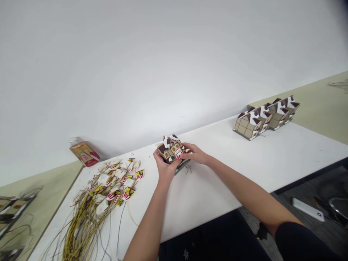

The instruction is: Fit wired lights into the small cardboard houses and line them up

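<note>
A small model house with a dark, snow-patched roof and tan walls is held above the white table, tilted, near its middle. My left hand grips its left side and lower front. From the right, my right hand holds the other side, with fingers by a small red-and-white striped piece on the front. Thin dark wires stick out below the base. Part of the house is hidden behind my fingers.
Striped and yellow pieces with a bundle of yellow wires cover the white table's left part. A bottle of amber liquid stands by the wall. Several similar houses stand at the right rear. More pieces lie at far left.
</note>
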`<state>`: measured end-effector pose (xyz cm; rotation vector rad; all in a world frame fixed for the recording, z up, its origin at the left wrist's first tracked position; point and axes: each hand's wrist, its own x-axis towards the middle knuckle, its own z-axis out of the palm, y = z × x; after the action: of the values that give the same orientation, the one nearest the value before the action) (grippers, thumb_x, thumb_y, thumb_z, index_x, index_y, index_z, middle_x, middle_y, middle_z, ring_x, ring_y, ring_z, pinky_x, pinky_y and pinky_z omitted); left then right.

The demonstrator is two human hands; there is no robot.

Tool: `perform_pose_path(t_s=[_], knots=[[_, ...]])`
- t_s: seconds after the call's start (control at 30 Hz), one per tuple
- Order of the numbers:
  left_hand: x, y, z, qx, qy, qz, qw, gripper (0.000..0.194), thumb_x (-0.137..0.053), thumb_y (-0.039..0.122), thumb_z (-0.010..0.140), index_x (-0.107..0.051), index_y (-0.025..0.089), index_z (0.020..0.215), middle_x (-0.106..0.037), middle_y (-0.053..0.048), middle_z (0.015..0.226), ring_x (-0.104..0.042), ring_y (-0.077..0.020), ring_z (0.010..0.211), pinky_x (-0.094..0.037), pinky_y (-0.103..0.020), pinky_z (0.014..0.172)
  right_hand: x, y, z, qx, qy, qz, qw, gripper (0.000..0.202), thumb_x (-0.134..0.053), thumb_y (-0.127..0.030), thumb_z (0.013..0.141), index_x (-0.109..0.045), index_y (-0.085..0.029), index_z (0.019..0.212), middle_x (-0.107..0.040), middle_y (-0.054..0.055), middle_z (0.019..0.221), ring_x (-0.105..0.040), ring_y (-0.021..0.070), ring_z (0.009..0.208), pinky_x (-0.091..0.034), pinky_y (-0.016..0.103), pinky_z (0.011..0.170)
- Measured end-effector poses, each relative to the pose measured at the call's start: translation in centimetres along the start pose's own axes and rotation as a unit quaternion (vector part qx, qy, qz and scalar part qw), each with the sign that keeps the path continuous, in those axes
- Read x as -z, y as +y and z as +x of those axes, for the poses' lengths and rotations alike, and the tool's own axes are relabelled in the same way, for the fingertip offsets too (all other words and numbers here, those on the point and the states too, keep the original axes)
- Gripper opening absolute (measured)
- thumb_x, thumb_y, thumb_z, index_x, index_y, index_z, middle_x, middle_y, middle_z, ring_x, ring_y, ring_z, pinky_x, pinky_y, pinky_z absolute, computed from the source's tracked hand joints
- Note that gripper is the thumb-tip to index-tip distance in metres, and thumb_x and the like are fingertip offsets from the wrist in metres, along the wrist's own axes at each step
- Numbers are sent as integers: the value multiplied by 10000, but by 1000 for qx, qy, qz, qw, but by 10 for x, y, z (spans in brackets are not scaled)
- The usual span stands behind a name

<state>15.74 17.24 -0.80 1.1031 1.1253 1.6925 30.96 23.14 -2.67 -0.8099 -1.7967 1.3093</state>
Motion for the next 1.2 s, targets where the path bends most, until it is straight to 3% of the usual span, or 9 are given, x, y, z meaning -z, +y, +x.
perform_pose_path(t_s=[0.27, 0.57, 1.03, 1.2], knots=[[4, -4, 0, 0, -31, 39, 999, 835, -879, 235, 469, -368, 218, 1129, -566, -70, 1110, -650, -238, 969, -540, -407, 857, 6, 1, -3, 28, -14, -66, 997, 556, -653, -493, 785, -565, -199, 1248, -630, 78, 1193, -592, 208, 987, -458, 329, 807], [5, -8, 4, 18, -69, 20, 997, 798, -872, 343, 527, -370, 218, 1135, -549, -88, 1150, -620, -235, 1046, -524, -393, 897, 11, 7, -1, 28, -35, -28, 999, 545, -619, -519, 813, -552, -166, 1223, -622, 91, 1186, -594, 210, 1018, -467, 360, 891], [6, -9, 4, 43, -55, 7, 998, 761, -851, 379, 565, -391, 212, 1148, -568, -88, 1153, -594, -232, 1096, -490, -388, 955, 9, 7, 2, -48, 14, -5, 999, 550, -714, -526, 710, -612, -175, 1121, -651, 73, 1110, -600, 173, 861, -492, 307, 740], [7, -12, 6, 56, -59, 5, 997, 875, -902, 264, 439, -377, 219, 1138, -582, -88, 1157, -631, -249, 1031, -527, -423, 903, 8, 7, 3, -63, 27, 2, 998, 538, -738, -530, 681, -627, -176, 1070, -656, 59, 1047, -591, 155, 805, -483, 292, 697]])
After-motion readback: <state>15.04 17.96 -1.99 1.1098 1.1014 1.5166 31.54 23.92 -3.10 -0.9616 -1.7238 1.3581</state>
